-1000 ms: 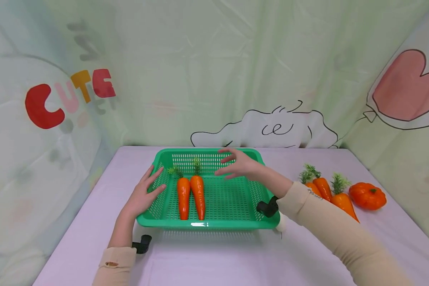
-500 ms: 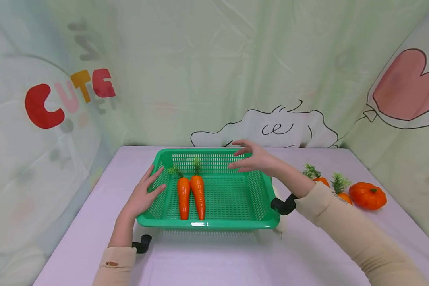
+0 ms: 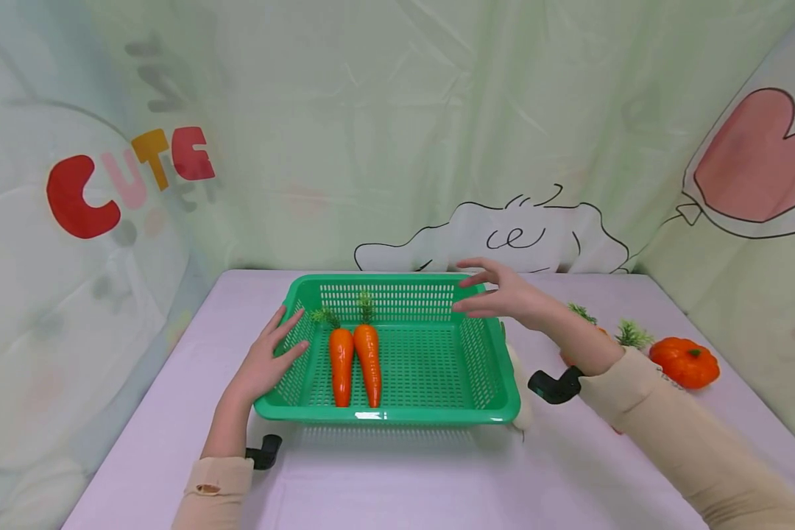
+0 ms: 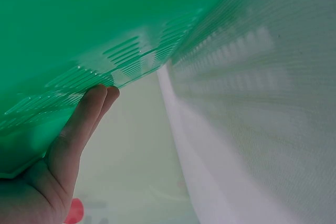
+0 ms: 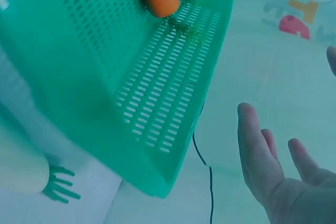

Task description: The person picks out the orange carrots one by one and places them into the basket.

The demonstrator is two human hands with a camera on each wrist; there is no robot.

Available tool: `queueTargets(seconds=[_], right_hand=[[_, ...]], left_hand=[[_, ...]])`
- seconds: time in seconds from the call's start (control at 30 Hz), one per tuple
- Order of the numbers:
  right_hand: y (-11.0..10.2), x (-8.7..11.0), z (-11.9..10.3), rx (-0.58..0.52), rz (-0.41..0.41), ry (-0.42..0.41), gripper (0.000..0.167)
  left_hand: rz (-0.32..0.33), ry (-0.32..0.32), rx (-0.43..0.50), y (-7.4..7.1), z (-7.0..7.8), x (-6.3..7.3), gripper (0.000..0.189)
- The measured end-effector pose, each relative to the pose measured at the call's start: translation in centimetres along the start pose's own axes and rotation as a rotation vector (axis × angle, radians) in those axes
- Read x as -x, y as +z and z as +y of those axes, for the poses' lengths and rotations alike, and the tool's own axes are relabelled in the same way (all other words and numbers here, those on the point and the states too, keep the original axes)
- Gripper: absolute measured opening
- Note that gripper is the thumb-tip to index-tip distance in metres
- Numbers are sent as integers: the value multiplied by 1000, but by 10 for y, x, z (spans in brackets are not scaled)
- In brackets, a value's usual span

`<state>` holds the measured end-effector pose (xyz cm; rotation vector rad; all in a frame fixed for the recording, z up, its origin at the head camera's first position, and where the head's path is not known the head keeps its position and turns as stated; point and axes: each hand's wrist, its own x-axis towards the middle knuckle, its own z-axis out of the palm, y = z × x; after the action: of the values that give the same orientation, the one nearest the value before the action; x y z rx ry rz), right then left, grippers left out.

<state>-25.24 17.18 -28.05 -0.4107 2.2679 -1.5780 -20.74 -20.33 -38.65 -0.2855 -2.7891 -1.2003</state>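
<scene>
A green plastic basket (image 3: 384, 417) with slotted walls stands on the table. Two orange carrots (image 3: 341, 368) with leafy green tops lie side by side in its left half. My left hand (image 3: 263, 362) rests on the basket's left side with its fingers spread; the left wrist view has the fingertips at the slotted wall (image 4: 126, 51). Over the back right corner hovers my right hand (image 3: 506, 296), fingers loosely spread and holding nothing. Just outside the basket's right wall is a white radish (image 3: 523, 416), mostly hidden in the head view; the right wrist view shows its pale body (image 5: 21, 163) and green stems.
Right of the basket lies an orange pumpkin (image 3: 685, 362). Near it, leafy carrot tops (image 3: 632, 335) show behind my right forearm, which hides most of the carrots there. A printed curtain (image 3: 397, 147) encloses the table's back and sides.
My right hand has moved rightward from over the basket's middle toward its back right corner, its forearm now covering more of the carrots at right. My left hand and the basket stay put.
</scene>
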Motion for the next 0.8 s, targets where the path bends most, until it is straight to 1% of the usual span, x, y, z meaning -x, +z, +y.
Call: queueTargets(seconds=[0.27, 0.37, 0.63, 0.8], right_hand=[[-16, 12, 9, 37, 38, 12, 78], [-20, 15, 13, 66, 46, 15, 80], [-31, 26, 25, 198, 88, 24, 79], [-41, 33, 32, 229, 101, 23, 77]], left_hand=[[3, 2, 3, 1, -1, -1, 57], [6, 8, 2, 1, -2, -1, 57], [10, 5, 2, 1, -3, -1, 57], [4, 12, 1, 1, -3, -1, 58]])
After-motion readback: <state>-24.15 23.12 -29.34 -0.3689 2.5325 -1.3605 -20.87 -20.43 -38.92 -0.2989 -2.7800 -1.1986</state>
